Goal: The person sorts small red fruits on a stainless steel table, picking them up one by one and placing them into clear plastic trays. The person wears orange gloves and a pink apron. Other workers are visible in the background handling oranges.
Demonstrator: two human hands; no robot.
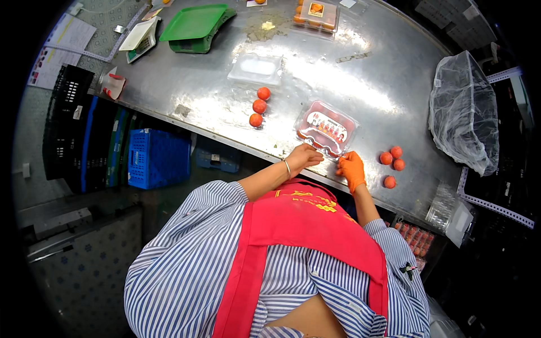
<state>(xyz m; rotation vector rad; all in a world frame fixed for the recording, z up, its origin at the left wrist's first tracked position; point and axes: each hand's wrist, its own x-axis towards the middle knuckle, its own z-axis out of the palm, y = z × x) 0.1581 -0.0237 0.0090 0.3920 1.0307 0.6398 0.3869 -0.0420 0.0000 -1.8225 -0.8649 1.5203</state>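
A clear plastic clamshell box [327, 126] with a printed label on its lid lies on the steel table in front of me, red fruit showing through its front edge. My left hand [304, 159], bare with a bracelet at the wrist, is by the box's near left side, fingers stretched out and holding nothing. In an orange glove, my right hand [351, 169] has its fingers bent on the near right corner of the box. Several loose red round fruits [396, 158] lie right of that hand. Three more red fruits [259, 106] stand in a row left of the box.
Behind the row sits an empty clear plastic box [256, 67]. Further back are a green scale [194, 25], a white scale [141, 38] and a box of orange fruit [315, 17]. A clear plastic bag [465, 114] hangs at the right edge; blue crates [158, 158] stand below left.
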